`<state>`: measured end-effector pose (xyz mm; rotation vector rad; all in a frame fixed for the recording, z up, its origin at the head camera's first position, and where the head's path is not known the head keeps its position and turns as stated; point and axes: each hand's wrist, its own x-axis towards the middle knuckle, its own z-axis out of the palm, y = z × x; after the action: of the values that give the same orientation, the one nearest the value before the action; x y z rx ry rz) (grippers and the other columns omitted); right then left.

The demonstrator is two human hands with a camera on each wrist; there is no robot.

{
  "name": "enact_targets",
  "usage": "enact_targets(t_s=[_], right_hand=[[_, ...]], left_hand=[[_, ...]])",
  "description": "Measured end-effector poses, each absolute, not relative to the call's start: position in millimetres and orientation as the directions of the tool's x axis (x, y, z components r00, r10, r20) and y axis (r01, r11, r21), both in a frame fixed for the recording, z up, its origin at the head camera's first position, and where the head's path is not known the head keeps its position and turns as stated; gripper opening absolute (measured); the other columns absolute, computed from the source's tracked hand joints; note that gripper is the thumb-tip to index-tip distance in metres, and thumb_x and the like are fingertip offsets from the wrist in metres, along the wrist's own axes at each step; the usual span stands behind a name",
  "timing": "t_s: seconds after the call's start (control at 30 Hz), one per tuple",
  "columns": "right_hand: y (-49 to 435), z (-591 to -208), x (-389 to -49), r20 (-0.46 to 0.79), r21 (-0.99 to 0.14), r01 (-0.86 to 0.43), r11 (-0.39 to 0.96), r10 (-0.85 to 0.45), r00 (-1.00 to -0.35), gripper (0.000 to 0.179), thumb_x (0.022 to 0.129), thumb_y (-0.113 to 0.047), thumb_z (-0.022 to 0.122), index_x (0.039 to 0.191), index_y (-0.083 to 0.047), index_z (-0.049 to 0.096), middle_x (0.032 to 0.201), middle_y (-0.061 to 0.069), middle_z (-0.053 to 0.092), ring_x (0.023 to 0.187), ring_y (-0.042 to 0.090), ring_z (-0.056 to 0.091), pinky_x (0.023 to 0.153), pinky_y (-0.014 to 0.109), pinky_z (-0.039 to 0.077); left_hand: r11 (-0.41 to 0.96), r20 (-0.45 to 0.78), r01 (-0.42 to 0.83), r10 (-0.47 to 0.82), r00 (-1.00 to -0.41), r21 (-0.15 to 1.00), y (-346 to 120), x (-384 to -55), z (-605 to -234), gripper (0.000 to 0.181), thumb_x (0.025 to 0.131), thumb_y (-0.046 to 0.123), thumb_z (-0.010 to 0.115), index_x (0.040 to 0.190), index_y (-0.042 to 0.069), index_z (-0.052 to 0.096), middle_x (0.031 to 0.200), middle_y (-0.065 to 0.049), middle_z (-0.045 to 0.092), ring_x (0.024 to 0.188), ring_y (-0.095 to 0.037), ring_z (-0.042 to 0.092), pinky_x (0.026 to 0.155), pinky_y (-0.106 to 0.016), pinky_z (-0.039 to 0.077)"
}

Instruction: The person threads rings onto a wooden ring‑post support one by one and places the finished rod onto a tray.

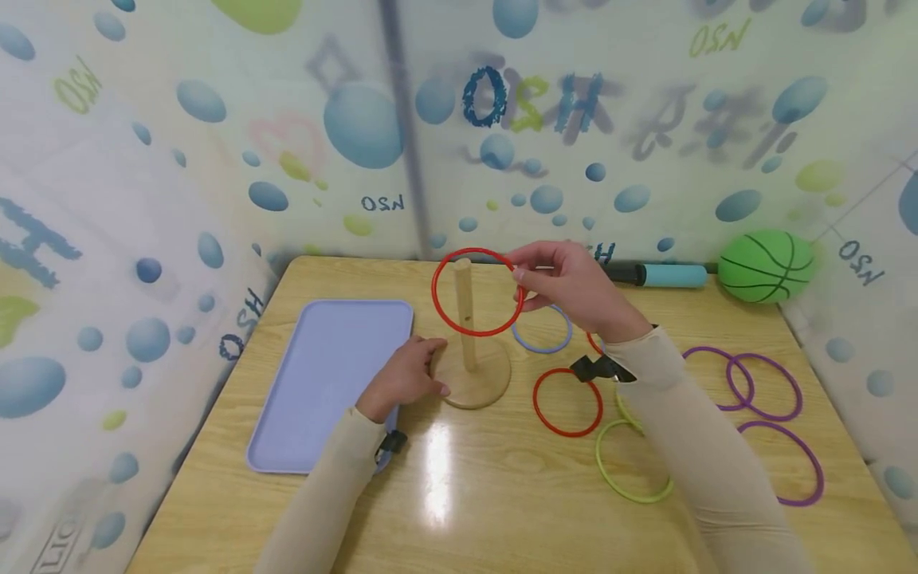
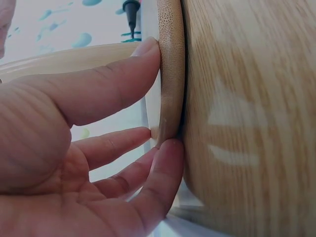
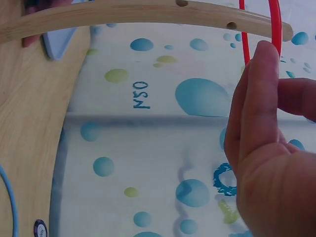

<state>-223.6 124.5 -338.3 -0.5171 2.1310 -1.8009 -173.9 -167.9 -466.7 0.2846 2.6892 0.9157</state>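
Note:
My right hand (image 1: 566, 283) pinches a thin red ring (image 1: 433, 288) between thumb and fingertips. The ring is held tilted at the top of a wooden post (image 1: 466, 307); in the right wrist view its two sides pass in front of and behind the post near the tip. The post stands upright on a round wooden base (image 1: 488, 387). My left hand (image 1: 409, 371) grips the left edge of that base; the left wrist view has the thumb (image 2: 111, 84) and fingertips against its rim (image 2: 173, 74).
Left of the stand lies a lilac tray (image 1: 337, 383). To the right are another red ring (image 1: 535, 401), a blue ring (image 1: 543, 351), yellow-green rings (image 1: 641, 501) and several purple rings (image 1: 820, 478), partly under my right arm. Behind are a black-and-blue cylinder (image 1: 674, 276) and a green ball (image 1: 766, 267).

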Motion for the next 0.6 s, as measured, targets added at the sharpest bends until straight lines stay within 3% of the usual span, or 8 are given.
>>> enact_targets(t_s=[0.37,0.6], right_hand=[[123.3,-382.4,-232.2,-0.132,-0.984,0.060,0.170,-0.450,-0.883,0.030,0.106,-0.013,0.066,0.134,-0.003,0.066,0.105,0.009,0.063,0.085,0.015,0.069,0.080,0.039,0.066],[125.4,-409.3,-231.1,-0.198,-0.974,0.127,0.185,-0.437,-0.877,0.031,0.106,-0.012,0.065,0.134,-0.002,0.065,0.113,0.025,0.063,0.088,0.016,0.070,0.081,0.042,0.066]], left_hand=[[0.789,-0.203,0.097,0.271,-0.941,0.607,-168.0,-174.7,-466.9,0.087,0.078,0.015,0.095,0.153,0.002,0.054,0.132,-0.019,0.058,0.111,-0.027,0.057,0.100,-0.043,0.051],[0.790,-0.209,0.081,0.258,-0.943,0.607,-167.1,-174.7,-466.3,0.088,0.077,0.013,0.095,0.154,0.003,0.054,0.132,-0.019,0.059,0.112,-0.027,0.057,0.102,-0.044,0.050]])
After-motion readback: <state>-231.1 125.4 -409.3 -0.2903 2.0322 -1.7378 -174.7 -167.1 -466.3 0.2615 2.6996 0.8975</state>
